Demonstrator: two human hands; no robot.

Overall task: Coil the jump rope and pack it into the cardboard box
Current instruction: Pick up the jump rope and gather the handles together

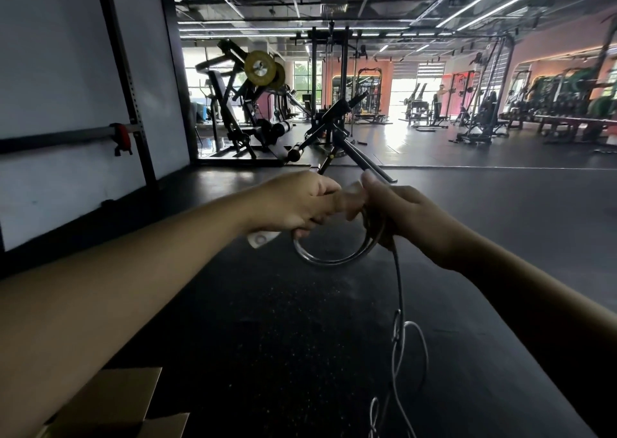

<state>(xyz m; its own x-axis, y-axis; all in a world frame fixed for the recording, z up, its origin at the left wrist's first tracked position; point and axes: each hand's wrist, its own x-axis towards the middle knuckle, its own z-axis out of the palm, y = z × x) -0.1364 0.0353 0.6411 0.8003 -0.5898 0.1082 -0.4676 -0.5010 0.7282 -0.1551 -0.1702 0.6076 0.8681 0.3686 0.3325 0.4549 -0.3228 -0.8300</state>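
Observation:
My left hand [293,204] grips the jump rope's white handle [262,238], whose end sticks out below my fist, together with several coiled loops of the grey jump rope [329,259]. My right hand [404,215] is closed on the rope at the right side of the coil, touching my left fingers. From there the loose rope hangs down and lies in twisted loops [409,354] on the black floor. The cardboard box [110,407], flaps open, sits at the bottom left under my left forearm.
Black rubber floor [267,321] stretches ahead. A white wall with a black rack upright [133,104] and bar is to the left. A landmine-style machine [334,130] stands just beyond my hands; gym machines and a distant person [440,99] fill the back.

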